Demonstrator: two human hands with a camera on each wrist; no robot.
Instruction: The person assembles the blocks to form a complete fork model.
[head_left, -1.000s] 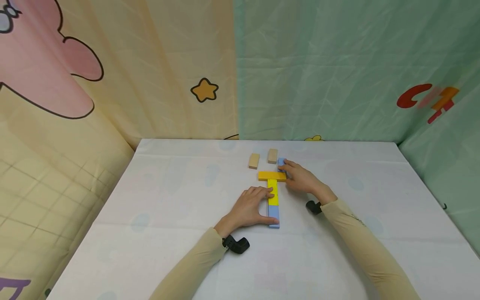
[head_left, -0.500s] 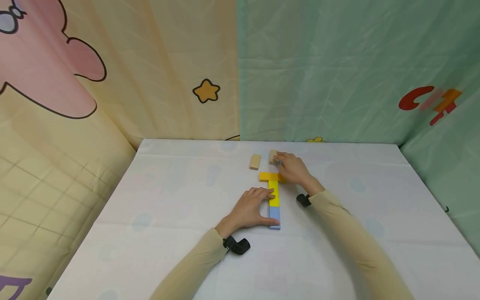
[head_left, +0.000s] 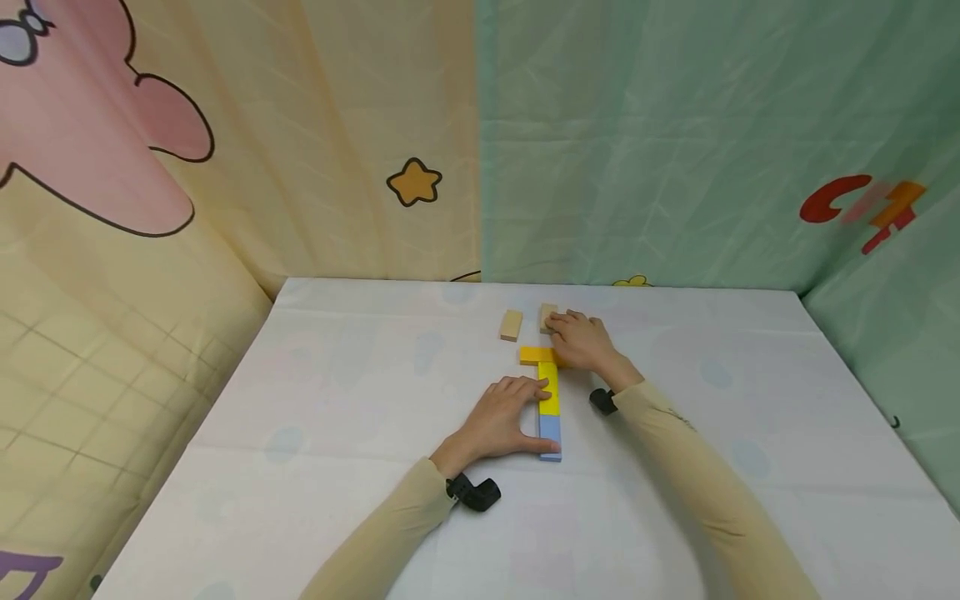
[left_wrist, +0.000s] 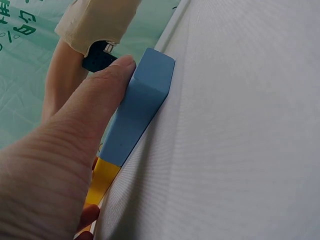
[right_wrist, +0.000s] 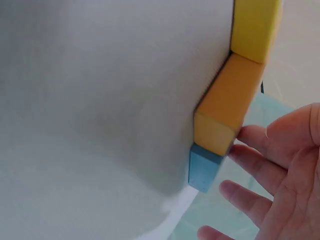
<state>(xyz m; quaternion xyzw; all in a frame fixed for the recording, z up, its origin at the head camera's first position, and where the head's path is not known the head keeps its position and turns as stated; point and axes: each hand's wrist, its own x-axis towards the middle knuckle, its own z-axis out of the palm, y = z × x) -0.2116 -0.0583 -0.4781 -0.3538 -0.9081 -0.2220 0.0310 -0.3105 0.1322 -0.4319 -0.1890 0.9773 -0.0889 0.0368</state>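
A column of flat blocks lies on the table: a blue block [head_left: 550,429] nearest, a yellow block [head_left: 550,406] beyond it, and an orange block [head_left: 529,356] crosswise at the top. My left hand [head_left: 495,418] rests over the column, thumb on the blue block [left_wrist: 137,107] and fingertips on the yellow block. At the orange block [right_wrist: 227,92], my right hand [head_left: 585,342] has its fingers loosely extended. Fingertips are at its edge and beside a smaller blue block [right_wrist: 204,170], which the right hand hides in the head view.
Two plain wooden blocks lie past the column, one to the left [head_left: 512,325] and one [head_left: 548,313] at my right fingertips. The white-covered table [head_left: 375,400] ends at patterned curtains [head_left: 637,150]. Each wrist carries a black camera [head_left: 480,495].
My right hand has shifted left over the small blue block, then slightly back toward me, now covering the orange block's right end. The left hand stays in place.
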